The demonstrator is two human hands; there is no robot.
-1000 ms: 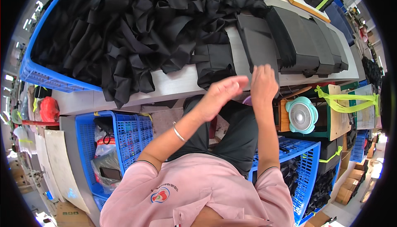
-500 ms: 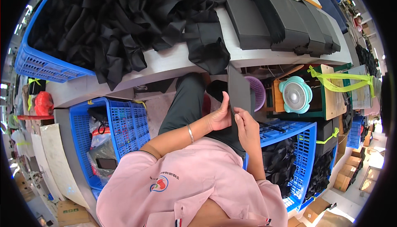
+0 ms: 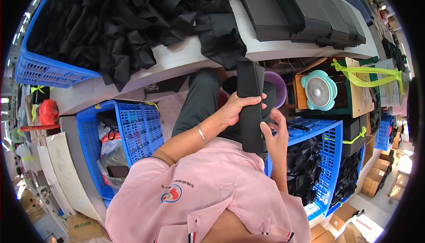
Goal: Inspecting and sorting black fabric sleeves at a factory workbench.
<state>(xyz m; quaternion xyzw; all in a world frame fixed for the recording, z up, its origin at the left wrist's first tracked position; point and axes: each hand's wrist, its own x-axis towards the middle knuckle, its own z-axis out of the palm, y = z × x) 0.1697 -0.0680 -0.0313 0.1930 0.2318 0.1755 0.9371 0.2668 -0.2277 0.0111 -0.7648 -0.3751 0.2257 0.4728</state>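
A long, flat black fabric piece with a stitched line along its right side hangs upright over my lap. Its upper end meets the crumpled black cloth that droops over the table edge. Around the middle of the piece, my left hand is closed, thumb across the front and fingertips showing past the right edge. Just right of that edge is my right hand, its fingers loosely bent and apart, its thumb close to the fabric. Whether that thumb touches the fabric I cannot tell.
Black cloth pieces heap in a blue crate on the white table. Dark folded stacks lie at its right. Below are a purple basket, a turquoise fan, and blue crates left and right.
The fabric piece has turned from edge-on to show its broad face and sits lower. My left hand now grips across it; my right hand has come off its edge, fingers spreading.
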